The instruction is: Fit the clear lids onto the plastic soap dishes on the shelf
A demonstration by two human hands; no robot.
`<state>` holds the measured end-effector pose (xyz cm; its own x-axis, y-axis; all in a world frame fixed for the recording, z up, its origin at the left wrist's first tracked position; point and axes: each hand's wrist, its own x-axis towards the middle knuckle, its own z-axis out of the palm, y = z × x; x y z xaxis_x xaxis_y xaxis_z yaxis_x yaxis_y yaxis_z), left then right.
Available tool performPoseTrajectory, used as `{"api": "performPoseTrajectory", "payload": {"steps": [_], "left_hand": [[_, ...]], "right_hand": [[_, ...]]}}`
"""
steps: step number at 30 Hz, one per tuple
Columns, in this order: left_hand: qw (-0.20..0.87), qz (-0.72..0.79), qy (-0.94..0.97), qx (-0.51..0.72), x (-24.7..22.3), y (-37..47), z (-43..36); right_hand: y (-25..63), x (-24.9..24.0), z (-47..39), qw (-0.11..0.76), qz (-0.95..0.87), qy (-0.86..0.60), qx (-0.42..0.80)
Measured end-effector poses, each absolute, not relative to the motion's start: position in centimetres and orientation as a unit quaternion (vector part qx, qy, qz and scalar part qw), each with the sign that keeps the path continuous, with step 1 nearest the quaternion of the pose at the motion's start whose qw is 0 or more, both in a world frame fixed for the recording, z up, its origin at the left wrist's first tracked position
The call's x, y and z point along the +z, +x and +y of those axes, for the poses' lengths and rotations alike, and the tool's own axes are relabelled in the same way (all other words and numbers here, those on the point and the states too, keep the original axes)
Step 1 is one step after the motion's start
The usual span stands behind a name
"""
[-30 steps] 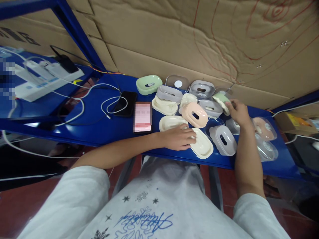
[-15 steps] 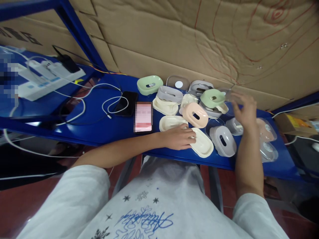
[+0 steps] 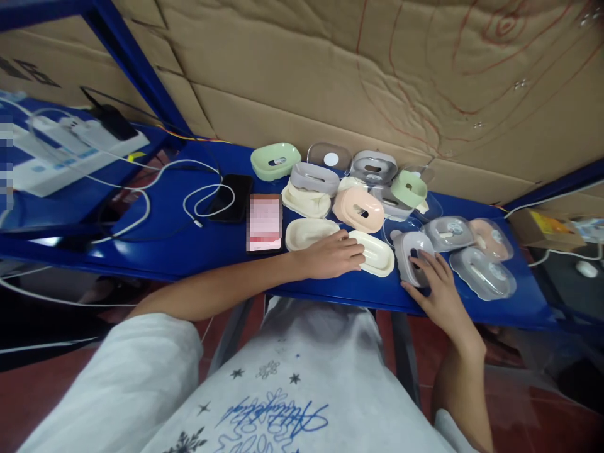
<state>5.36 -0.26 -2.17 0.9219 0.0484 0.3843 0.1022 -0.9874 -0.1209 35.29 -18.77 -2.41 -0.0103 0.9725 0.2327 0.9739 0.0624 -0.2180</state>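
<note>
My left hand lies over the near left end of a cream, oval soap dish; its fingers curl onto the rim and the thumb is hidden. Another cream soap dish lies behind that hand and is partly covered. My right hand grips a grey soap dish with an oval slot, the thumb at its near edge and the fingers over its right side. A peach soap dish sits behind, between the two hands.
Green soap dishes, grey ones and clear lids crowd the blue table. Left of them lie a lit phone, a dark phone and white cables. A cardboard wall stands behind.
My right hand has come down from the back right, beside the clear lids, to the grey soap dish near the front edge. The clear lids at right now lie rearranged. My left hand stays on the cream dish.
</note>
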Motion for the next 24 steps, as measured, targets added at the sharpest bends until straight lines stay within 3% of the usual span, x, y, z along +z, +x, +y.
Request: {"api": "performPoseTrajectory", "payload": {"steps": [14,24], "left_hand": [[0.150,-0.140,-0.940,-0.271,1.0,3.8,3.1],[0.052,-0.361,-0.875,-0.317,1.3,2.0,10.2]], "right_hand": [[37.5,-0.2,-7.2,0.251,-0.791,-0.556,-0.045],[34.2,2.7,0.5,0.242,-0.763,-0.586,-0.125]]}}
